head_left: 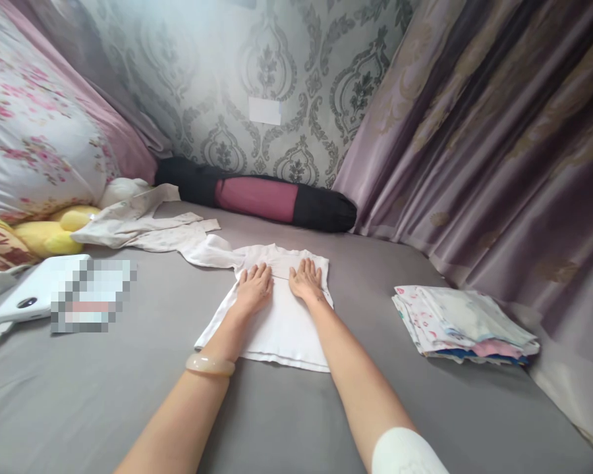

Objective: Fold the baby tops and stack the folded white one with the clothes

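Note:
A small white shirt lies spread on the grey bed sheet, its neck end away from me and its hem toward me. My left hand rests flat on the upper left of the shirt, fingers stretched out. On the upper right, my right hand presses down in the same way, fingers extended. One sleeve reaches out to the left, close to a pale printed garment. The shirt's right sleeve does not show. Neither hand grips anything.
A stack of folded clothes sits at the right, near the purple curtain. Along the wall lies a long black and maroon bag. To the left are a white device, a yellow plush toy and a floral pillow.

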`<act>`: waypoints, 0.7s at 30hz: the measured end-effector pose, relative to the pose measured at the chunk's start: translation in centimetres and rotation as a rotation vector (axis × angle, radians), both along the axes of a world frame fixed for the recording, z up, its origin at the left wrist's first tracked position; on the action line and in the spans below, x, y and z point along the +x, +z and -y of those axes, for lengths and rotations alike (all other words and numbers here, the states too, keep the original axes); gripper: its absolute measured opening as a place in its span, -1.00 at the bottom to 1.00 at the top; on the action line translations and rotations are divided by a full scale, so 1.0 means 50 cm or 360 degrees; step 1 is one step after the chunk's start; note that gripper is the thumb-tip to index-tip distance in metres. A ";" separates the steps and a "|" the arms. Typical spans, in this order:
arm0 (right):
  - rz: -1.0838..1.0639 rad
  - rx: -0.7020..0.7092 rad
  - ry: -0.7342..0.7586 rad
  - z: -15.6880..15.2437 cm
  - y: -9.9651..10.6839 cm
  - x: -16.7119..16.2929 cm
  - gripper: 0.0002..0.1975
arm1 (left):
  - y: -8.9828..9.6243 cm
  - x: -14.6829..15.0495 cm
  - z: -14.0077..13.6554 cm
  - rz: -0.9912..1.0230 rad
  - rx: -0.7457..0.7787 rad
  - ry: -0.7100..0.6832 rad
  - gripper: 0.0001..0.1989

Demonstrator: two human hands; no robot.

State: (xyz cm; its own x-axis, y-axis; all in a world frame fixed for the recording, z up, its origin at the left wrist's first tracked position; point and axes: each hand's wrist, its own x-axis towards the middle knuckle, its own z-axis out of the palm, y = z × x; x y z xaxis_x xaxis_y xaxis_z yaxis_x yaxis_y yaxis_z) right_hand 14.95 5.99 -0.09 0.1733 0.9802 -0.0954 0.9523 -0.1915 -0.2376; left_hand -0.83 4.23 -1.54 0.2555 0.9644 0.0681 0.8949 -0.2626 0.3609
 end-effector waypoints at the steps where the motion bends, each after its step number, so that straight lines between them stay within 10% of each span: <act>1: 0.0025 0.0005 -0.0017 0.000 0.000 0.010 -0.32 | 0.001 0.000 0.001 -0.0008 0.0001 0.0001 -0.49; 21: 0.0199 0.0048 -0.0086 -0.030 0.016 0.097 -0.34 | -0.006 0.008 0.005 -0.0182 0.0124 0.0076 -0.49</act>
State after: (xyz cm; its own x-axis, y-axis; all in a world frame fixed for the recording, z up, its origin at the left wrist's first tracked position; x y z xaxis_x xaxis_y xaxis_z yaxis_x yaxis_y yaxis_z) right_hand 19.80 7.48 0.71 0.2347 0.9712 -0.0402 0.9633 -0.2379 -0.1244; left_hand -0.43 4.00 -1.85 0.2197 0.9686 0.1162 0.9412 -0.2418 0.2358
